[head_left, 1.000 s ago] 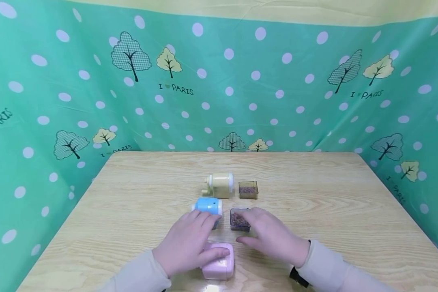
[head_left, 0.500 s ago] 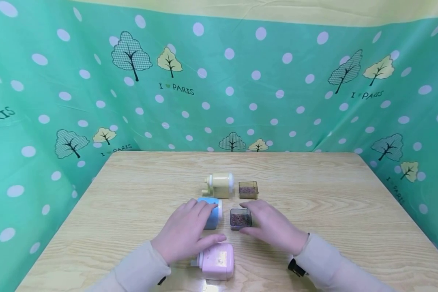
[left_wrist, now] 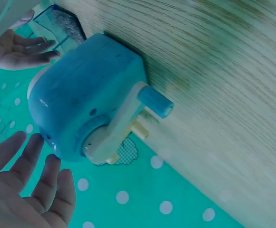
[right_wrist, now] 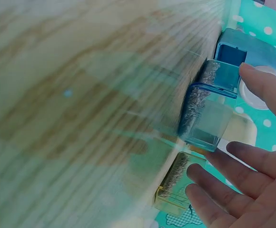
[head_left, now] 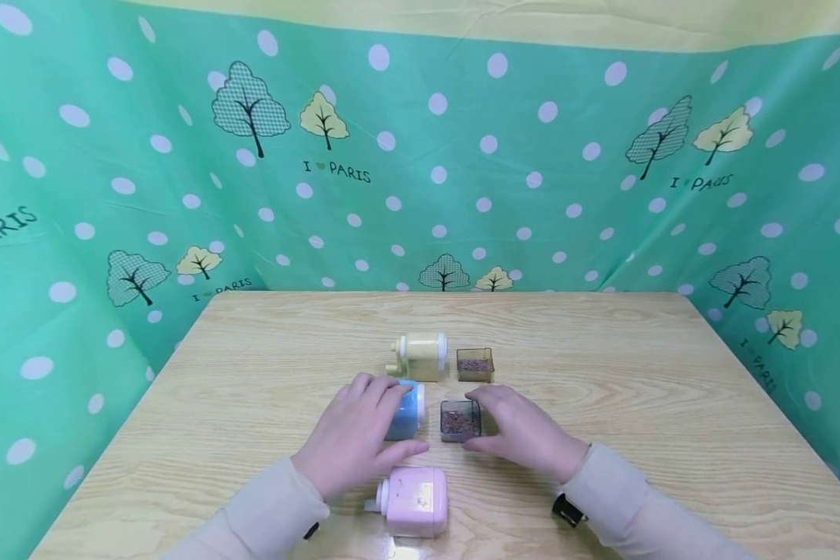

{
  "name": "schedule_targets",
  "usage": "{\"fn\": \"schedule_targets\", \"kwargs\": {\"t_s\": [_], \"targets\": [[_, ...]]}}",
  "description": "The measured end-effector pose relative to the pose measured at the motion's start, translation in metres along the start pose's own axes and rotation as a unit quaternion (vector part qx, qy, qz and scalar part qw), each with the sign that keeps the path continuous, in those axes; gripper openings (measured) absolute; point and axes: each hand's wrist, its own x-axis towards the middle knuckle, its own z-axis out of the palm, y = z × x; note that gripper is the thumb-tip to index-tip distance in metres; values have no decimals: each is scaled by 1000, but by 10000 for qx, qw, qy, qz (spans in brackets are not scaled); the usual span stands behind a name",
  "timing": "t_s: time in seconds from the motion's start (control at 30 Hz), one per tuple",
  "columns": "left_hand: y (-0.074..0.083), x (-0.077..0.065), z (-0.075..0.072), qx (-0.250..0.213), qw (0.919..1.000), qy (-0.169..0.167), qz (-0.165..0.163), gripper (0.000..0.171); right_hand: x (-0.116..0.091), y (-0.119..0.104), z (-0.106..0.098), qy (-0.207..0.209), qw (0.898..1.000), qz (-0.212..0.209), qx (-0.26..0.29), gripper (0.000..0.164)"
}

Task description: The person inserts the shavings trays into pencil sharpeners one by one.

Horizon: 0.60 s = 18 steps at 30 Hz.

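Note:
A blue pencil sharpener [head_left: 407,412] with a crank handle stands mid-table, partly hidden in the head view by my left hand [head_left: 353,435]. That hand's fingers [left_wrist: 47,178] are spread and loosely bent beside the sharpener's body in the left wrist view. To its right sits a clear bluish shavings drawer [head_left: 460,421], full of dark shavings. My right hand [head_left: 528,432] reaches round the drawer's right end, thumb on the near side and fingers on the far side. Its fingers look relaxed; whether they touch the drawer I cannot tell.
Behind stands a yellow pencil sharpener [head_left: 423,355], with its yellowish drawer [head_left: 475,365] of shavings to the right. A pink sharpener [head_left: 416,502] is nearest the front of the wooden table [head_left: 602,334]. A green dotted cloth [head_left: 462,202] hangs around the table.
My left hand has lifted away from the pink sharpener and shifted slightly left over the blue one. My right hand's fingers, earlier across the blue drawer, are now at its right end.

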Motion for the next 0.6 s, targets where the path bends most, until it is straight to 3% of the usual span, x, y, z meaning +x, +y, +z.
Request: {"fn": "schedule_targets", "kwargs": {"t_s": [0.37, 0.6], "targets": [[-9, 6, 6, 18, 9997, -102, -211, 94, 2, 6, 5, 9, 10000, 56, -1, 72], [-15, 11, 11, 68, 9995, -238, -214, 93, 4, 9, 6, 26, 10000, 20, 49, 68]]}}
